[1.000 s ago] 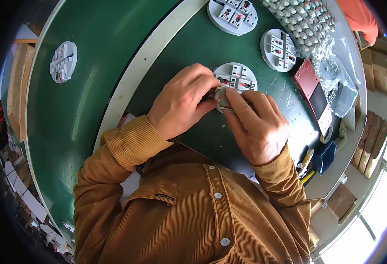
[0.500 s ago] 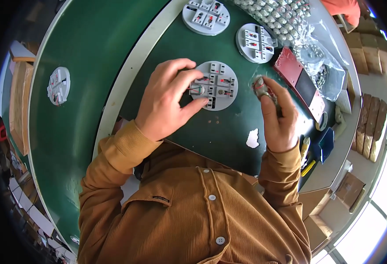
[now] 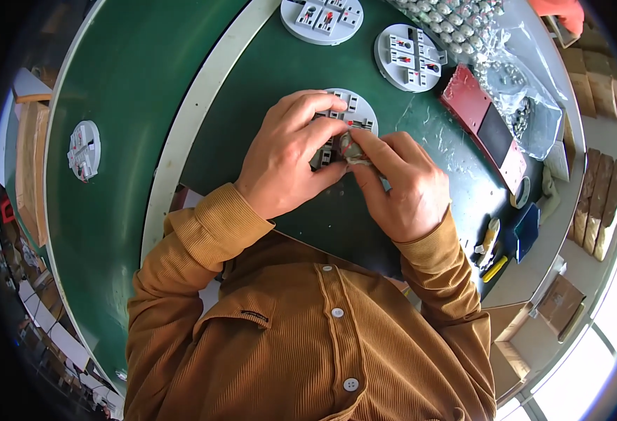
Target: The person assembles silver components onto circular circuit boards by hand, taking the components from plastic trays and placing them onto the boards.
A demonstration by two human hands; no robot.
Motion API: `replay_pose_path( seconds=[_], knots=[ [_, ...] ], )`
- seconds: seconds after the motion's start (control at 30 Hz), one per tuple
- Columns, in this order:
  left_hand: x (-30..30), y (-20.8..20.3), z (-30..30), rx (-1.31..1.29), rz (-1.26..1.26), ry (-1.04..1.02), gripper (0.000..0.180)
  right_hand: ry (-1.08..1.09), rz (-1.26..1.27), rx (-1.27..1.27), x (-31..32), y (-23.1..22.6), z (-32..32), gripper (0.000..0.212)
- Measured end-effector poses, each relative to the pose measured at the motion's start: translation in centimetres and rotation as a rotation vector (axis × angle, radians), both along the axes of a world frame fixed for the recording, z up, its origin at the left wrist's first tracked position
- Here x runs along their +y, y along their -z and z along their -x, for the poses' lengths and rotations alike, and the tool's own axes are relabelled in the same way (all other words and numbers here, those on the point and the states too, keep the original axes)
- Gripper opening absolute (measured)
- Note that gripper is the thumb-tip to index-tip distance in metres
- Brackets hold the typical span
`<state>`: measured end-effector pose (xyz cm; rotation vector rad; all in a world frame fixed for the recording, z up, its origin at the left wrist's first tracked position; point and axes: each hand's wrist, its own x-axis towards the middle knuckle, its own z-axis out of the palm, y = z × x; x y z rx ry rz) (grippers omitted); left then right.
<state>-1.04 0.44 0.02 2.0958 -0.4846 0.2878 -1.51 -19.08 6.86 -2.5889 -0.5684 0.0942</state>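
A white round base (image 3: pixel 365 114) with raised grey slots and small red-and-black parts lies on the dark green table, partly covered by my hands. My left hand (image 3: pixel 285 151) curls over its left side, fingers and thumb bent around that part of it. In my right hand (image 3: pixel 407 184), thumb and fingers pinch a small silvery part with red wires (image 3: pixel 353 149), held at the base close to my left fingertips. The fingers hide where the part meets the base.
Two similar bases (image 3: pixel 322 19) (image 3: pixel 408 59) lie farther off, and another (image 3: pixel 84 151) sits on the left green surface. A bag of silvery round parts (image 3: pixel 456 28), a red-and-black plate (image 3: pixel 487 130), a tape roll (image 3: pixel 521 192) and a yellow-handled tool (image 3: pixel 494 269) lie right.
My right hand has moved left with the silvery part, from beside the base to over it. The left hand has shifted slightly right, and a white scrap is now out of sight.
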Motion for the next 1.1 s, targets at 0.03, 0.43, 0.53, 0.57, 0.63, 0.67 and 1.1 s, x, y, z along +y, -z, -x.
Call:
replay_pose_path(
  seconds=[0.03,0.43,0.53,0.57,0.63,0.67,1.1],
  knots=[
    [0.1,-0.1,0.0,0.010,0.005,-0.003,0.043,-0.003,0.005,0.010,0.2,-0.3,-0.2,0.037],
    [0.5,-0.2,-0.3,0.023,-0.012,0.012,0.063,-0.053,0.161,-0.030,0.7,-0.8,-0.7,0.039],
    [0.3,-0.3,-0.4,0.003,-0.057,0.015,0.068,0.074,-0.088,-0.064,-1.3,1.2,0.4,0.039],
    [0.3,-0.5,-0.5,-0.039,-0.140,-0.032,0.073,0.193,-0.169,-0.034,-2.2,1.5,0.9,0.039],
    [0.1,-1.2,-0.2,-0.110,-0.309,-0.106,0.083,0.211,-0.028,-0.087,-4.1,2.6,1.2,0.042],
    [0.0,-1.4,-0.1,-0.147,-0.394,-0.141,0.088,0.225,0.117,-0.136,-4.6,2.9,1.3,0.044],
    [-0.8,-5.0,0.8,0.030,0.166,0.071,0.093,0.070,-1.842,0.827,1.5,3.2,-0.4,0.084]
  ],
)
